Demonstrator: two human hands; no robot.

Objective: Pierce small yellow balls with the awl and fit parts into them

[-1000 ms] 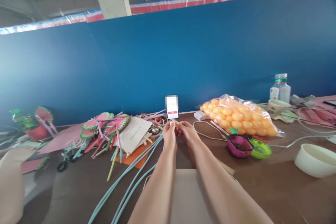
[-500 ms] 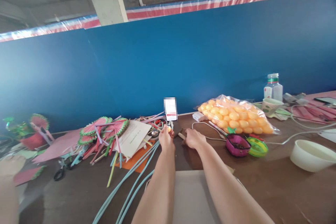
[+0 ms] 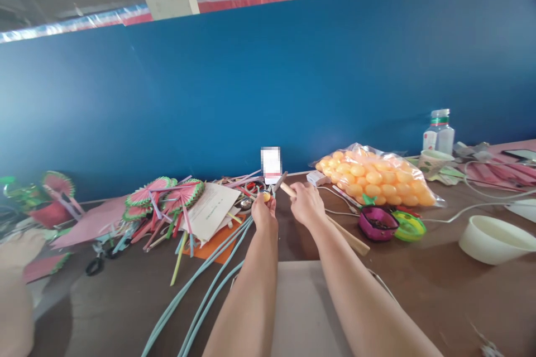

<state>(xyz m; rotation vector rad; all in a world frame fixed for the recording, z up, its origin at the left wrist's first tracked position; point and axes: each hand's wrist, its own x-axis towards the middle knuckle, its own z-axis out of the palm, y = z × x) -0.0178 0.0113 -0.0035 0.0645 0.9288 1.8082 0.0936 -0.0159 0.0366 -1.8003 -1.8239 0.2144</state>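
Note:
My left hand (image 3: 263, 215) is closed around a small round orange-yellow piece (image 3: 266, 196), held by the fingertips; it looks like a ball, but the fingers cover part of it. My right hand (image 3: 306, 201) grips a hammer by its wooden handle (image 3: 349, 236), which runs back under my right forearm. The grey hammer head (image 3: 280, 181) is raised just beyond my left fingers, not touching the orange piece as far as I can see. Behind my hands stands a blurred-out white card or screen (image 3: 272, 163). A shiny metal round object (image 3: 246, 203) lies left of my left hand.
A clear bag of orange balls (image 3: 377, 178) lies right, with purple (image 3: 378, 224) and green (image 3: 409, 226) small baskets and a white bowl (image 3: 496, 240). Left are paper fans (image 3: 184, 198), blue tubes (image 3: 201, 281) and scissors (image 3: 95, 265). Another person's blurred hand (image 3: 20, 248) is at far left.
My right hand has lifted the hammer from the table, bringing its head up near my left hand. My left hand still holds the orange piece. The view has tilted slightly down.

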